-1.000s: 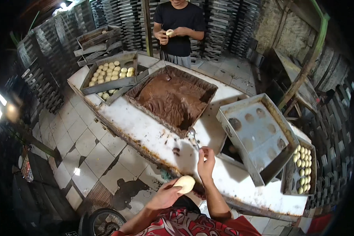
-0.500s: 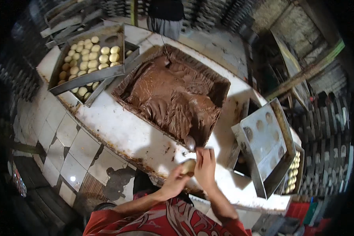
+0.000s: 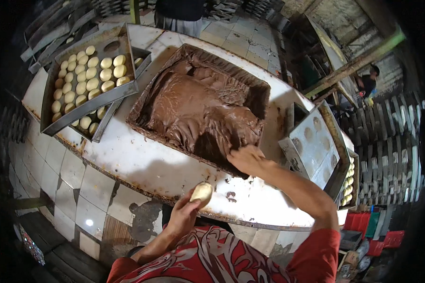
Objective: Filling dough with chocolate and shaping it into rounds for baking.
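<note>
My left hand [image 3: 183, 214] is closed around a pale, rounded dough bun [image 3: 202, 195], over the near edge of the table. Across the table, my right hand [image 3: 247, 159] reaches into the near right corner of a big rectangular tray [image 3: 141, 123] filled with thick brown chocolate paste [image 3: 184, 101]. Its fingers are curled around a spoon, whose metal end shows only in the earlier frame; hand and paste hide it now.
On the left, metal trays [image 3: 90, 104] of pale dough balls [image 3: 81, 87] lie stacked. A tilted metal tray [image 3: 316, 141] with round marks stands on the right, with more dough balls [image 3: 348, 181] beside it. Someone [image 3: 179, 14] stands across the white table [image 3: 123, 151].
My hands have moved apart. The right one went forward from beside the bun into the chocolate paste; the left, still holding the bun, shifted left. The view has shifted slightly.
</note>
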Demonstrator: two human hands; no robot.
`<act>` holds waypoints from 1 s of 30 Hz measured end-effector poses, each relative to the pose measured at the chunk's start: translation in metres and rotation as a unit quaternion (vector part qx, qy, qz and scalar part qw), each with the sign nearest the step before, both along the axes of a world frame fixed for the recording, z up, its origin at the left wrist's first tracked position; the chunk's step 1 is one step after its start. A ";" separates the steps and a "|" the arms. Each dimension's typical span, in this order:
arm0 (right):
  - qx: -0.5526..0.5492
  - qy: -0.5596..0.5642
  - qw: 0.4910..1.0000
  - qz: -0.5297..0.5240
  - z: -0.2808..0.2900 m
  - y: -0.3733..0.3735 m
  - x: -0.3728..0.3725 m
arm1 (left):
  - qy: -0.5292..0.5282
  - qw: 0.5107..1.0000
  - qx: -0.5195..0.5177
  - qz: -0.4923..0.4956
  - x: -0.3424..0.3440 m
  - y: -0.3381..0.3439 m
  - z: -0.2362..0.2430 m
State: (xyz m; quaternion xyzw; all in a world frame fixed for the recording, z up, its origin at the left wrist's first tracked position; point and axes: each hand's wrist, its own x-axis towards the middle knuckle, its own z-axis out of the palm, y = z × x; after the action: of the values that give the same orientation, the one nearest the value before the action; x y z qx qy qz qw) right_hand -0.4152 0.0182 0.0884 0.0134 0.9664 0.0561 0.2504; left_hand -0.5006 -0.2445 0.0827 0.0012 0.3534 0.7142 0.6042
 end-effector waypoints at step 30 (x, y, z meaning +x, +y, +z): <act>-0.509 0.328 0.761 -0.231 0.006 -0.193 0.361 | -0.003 0.989 0.043 -0.139 0.320 -0.046 -0.057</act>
State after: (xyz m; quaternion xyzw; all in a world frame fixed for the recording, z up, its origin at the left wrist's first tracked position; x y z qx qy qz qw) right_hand -0.0540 -0.1745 0.0949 0.1239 0.8435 -0.5116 -0.1067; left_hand -0.1803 -0.2901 0.0256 0.0739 0.3173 0.6377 0.6980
